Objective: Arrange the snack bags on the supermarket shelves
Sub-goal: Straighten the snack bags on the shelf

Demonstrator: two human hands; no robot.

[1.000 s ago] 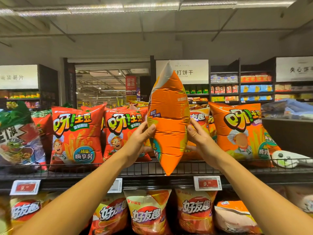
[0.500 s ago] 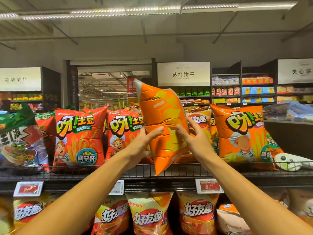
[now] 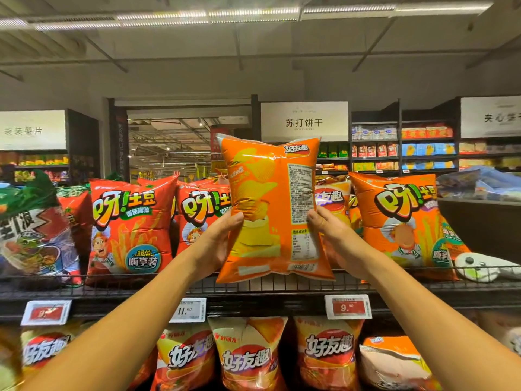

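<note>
Standing tall between both hands, orange snack bag (image 3: 270, 210), back side out, long way up. Held by left hand (image 3: 217, 246) and right hand (image 3: 335, 244), one each side. Hung just above wire shelf (image 3: 253, 286), between red bags (image 3: 129, 230) and orange bag (image 3: 400, 221).

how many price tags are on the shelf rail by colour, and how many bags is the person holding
red price tags: 2
white price tag: 1
orange bag, held between left hand and right hand: 1
total: 4
</note>
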